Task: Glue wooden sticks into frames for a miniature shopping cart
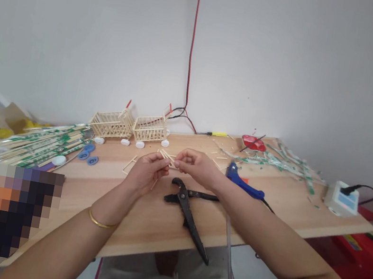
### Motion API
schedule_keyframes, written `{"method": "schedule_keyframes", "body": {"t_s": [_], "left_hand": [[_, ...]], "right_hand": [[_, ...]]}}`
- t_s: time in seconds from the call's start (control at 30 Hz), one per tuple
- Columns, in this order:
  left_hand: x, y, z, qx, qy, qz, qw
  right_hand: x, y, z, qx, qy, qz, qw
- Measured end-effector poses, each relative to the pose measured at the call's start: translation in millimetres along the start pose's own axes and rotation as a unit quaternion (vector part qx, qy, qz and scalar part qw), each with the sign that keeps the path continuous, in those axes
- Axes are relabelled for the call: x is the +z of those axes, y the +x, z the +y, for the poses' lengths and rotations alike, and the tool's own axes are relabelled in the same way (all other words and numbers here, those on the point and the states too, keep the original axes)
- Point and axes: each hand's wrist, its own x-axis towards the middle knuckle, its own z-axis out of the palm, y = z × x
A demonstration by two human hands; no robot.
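Note:
Thin wooden sticks (165,155) are pinched between the fingers of my left hand (147,171) over the middle of the table. My right hand (196,166) meets them from the other side, its fingertips closed on the stick ends. Just below my hands lies a black pair of cutters (185,202) with its handles spread. A small stick frame (129,164) rests left of my left hand. Behind stand two little carts made of sticks, a left cart (111,125) and a right cart (150,129), both on white round wheels.
A blue glue gun (244,182) lies beside my right forearm. Wrapped sticks (44,143) and blue caps (89,153) are on the left. Green-printed wrappers (287,162), a red dish (253,143) and a white power box (342,198) occupy the right side. A yellow-handled tool (217,134) lies near the wall.

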Motion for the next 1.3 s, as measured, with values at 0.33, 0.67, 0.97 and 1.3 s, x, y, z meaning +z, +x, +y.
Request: {"method": "schedule_keyframes", "body": {"t_s": [0.33,0.67,0.97,1.3], "left_hand": [[0.6,-3,6,-0.019,0.005,-0.010,1.000],[0.3,-8,8,-0.034,0.049,-0.037,0.998],[-2.3,-10,5,0.118,0.306,-0.026,0.944],[3.2,3,-2,0.273,0.504,-0.034,0.819]], "right_hand": [[12,1,11,-0.061,0.109,-0.065,0.990],[18,-7,12,-0.214,-0.098,0.029,0.972],[5,-5,12,-0.119,-0.008,0.012,0.993],[0,-1,8,-0.173,-0.154,0.064,0.971]]}}
